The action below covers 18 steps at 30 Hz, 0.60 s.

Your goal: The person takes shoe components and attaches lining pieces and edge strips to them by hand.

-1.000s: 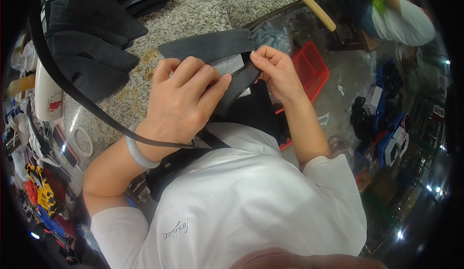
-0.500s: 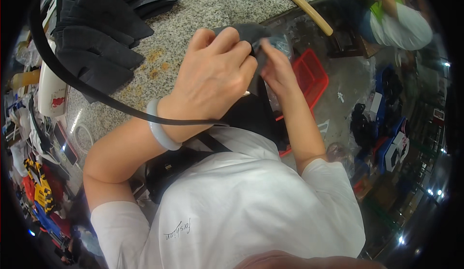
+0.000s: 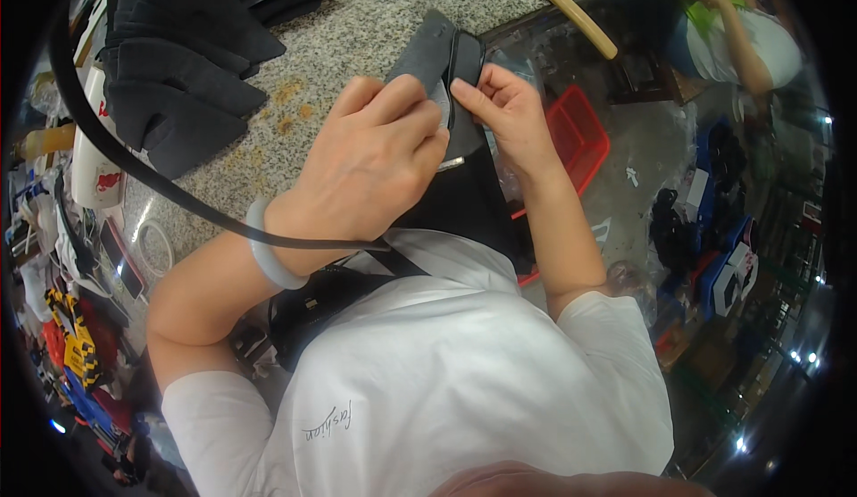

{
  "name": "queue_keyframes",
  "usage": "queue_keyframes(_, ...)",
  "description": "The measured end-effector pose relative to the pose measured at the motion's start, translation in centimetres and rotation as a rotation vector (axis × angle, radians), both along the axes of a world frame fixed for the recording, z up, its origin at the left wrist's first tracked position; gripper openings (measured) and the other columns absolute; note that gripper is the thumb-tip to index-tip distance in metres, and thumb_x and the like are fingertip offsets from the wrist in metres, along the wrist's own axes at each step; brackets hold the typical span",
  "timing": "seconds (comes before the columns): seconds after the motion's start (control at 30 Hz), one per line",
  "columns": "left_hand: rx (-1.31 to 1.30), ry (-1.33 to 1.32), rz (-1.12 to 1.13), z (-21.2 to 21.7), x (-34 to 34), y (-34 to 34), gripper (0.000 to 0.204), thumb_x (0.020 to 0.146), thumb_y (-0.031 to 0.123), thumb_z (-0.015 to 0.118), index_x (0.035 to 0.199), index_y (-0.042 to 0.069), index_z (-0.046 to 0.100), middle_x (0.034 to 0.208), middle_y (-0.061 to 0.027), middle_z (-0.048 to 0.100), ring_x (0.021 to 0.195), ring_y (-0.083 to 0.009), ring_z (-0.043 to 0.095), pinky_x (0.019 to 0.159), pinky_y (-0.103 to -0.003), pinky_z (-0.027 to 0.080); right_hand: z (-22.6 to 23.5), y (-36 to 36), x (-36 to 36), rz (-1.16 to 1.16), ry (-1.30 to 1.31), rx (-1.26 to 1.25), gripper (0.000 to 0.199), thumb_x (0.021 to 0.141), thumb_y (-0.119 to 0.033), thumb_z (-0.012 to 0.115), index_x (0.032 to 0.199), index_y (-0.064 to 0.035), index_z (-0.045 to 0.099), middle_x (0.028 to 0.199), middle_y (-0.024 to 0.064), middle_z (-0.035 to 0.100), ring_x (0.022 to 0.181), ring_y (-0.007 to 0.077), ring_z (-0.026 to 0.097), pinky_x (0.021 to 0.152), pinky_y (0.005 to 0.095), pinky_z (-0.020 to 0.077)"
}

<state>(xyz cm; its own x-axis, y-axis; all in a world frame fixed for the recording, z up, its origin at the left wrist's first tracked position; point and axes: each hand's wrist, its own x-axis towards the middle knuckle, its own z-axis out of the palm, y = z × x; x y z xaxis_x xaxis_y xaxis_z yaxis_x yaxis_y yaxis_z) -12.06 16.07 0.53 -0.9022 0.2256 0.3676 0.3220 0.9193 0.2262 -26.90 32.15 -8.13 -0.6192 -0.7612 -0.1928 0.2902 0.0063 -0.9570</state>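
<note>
A dark grey, flat, flexible piece with a black edge strip along it is held up over the table's front edge. My right hand pinches its right side between thumb and fingers. My left hand is closed at the piece's lower left, back of the hand up; its fingertips are mostly hidden. A pale bangle circles my left wrist, and a black cord passes over it. To the left on the speckled tabletop lie overlapping stacks of similar dark cut pieces.
A wooden tool handle crosses the table's far right edge. Below the table at right stands a red crate. A phone and white cable lie at left. Another person is at the far right.
The dark piece has turned more upright and shows more of its face. My left hand has shifted slightly left and down; my right hand has come down with its thumb on the piece.
</note>
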Motion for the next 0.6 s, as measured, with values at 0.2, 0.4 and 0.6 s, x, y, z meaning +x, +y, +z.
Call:
queue_keyframes(0.2, -0.204, 0.064, 0.062, -0.1, 1.0, 1.3, 0.03, 0.076, 0.011, 0.065, 0.103, 0.001, 0.072, 0.104, -0.0036, 0.064, 0.113, -0.0204, 0.058, 0.093, -0.038, 0.045, 2.6, 0.7, 2.7, -0.083, -0.066, 0.007, 0.018, 0.096, -0.017, 0.073, 0.101, -0.0006, 0.067, 0.087, -0.0003, 0.068, 0.071, 0.0042, 0.06, 0.058, 0.0196, 0.048)
queue_keyframes(0.4, -0.152, 0.028, 0.04, 0.5, -0.2, 0.8, 0.027, 0.075, 0.01, 0.066, 0.1, 0.001, 0.071, 0.103, -0.0043, 0.065, 0.12, -0.0214, 0.058, 0.104, -0.043, 0.043, 1.5, 0.5, 0.6, 0.088, -0.176, 0.023, 0.021, 0.096, -0.017, 0.073, 0.106, 0.0007, 0.068, 0.097, 0.0047, 0.071, 0.079, 0.0079, 0.067, 0.063, 0.024, 0.0589)
queue_keyframes(0.6, -0.132, 0.06, 0.066, 0.2, -0.4, 1.2, 0.022, 0.073, 0.011, 0.067, 0.094, 0.003, 0.07, 0.097, -0.0039, 0.064, 0.118, -0.0219, 0.059, 0.107, -0.045, 0.041, 1.2, 1.3, 2.1, -0.016, -0.268, -0.007, 0.023, 0.094, -0.018, 0.075, 0.106, -0.0001, 0.068, 0.09, 0.0042, 0.071, 0.074, 0.0086, 0.067, 0.063, 0.0245, 0.0586)
